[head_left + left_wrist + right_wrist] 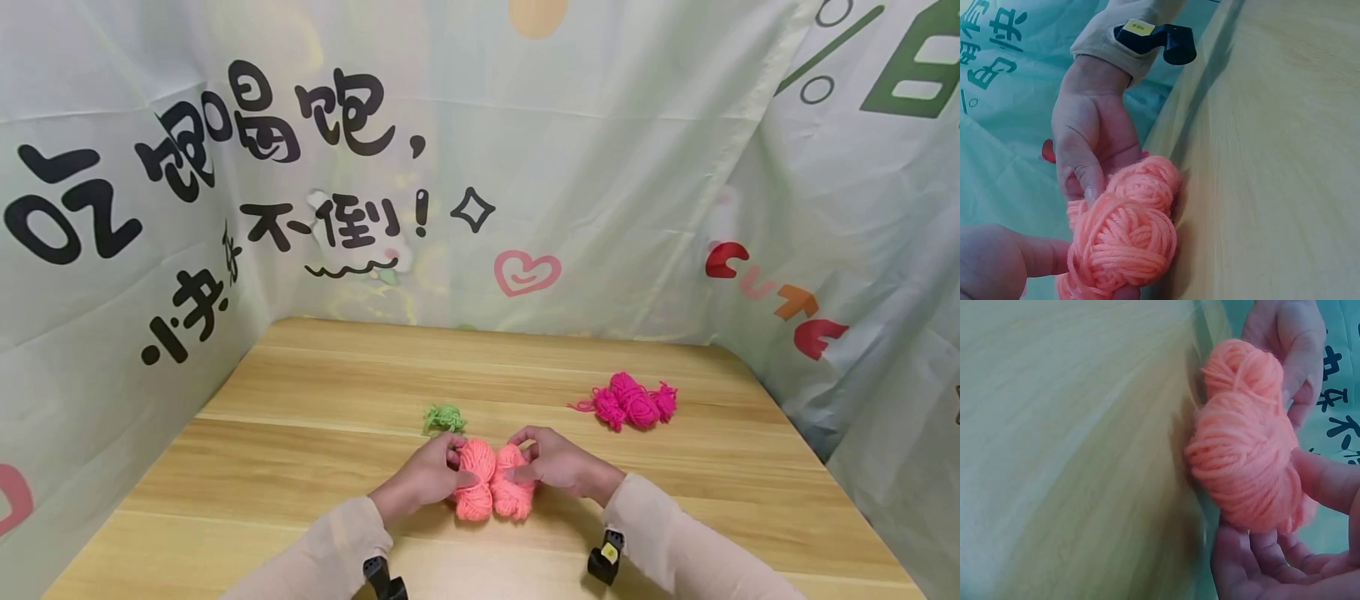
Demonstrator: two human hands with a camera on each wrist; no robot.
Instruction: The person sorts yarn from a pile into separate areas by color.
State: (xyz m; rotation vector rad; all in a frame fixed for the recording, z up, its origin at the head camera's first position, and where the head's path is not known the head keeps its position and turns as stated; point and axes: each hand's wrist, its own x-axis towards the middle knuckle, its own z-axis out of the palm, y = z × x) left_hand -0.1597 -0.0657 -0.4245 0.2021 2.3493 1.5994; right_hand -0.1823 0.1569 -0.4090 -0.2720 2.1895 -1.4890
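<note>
Left hand (427, 476) pinching coral yarn skein (477, 460) between fingers, right hand (561, 467) same with second skein (513, 503). Green yarn bundle (446, 418)? Head view only.

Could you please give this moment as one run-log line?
left hand: holds left coral bundle; right hand: holds right coral bundle; green yarn: on table; magenta yarn: on table, farther right

Right hand (1313, 575) close to the camera, holding a plump bundle of coral-pink yarn (1244, 456), its thumb on one side and fingertips curled against another. Just beyond, touching the first, is a second bundle (1241, 370) (partly hidden from here), with the left hand (1294, 344) against it. A pale wooden table (1079, 444) lies beside both hands; behind them, greenish cloth (1338, 325) with dark written characters (1337, 428).
</note>
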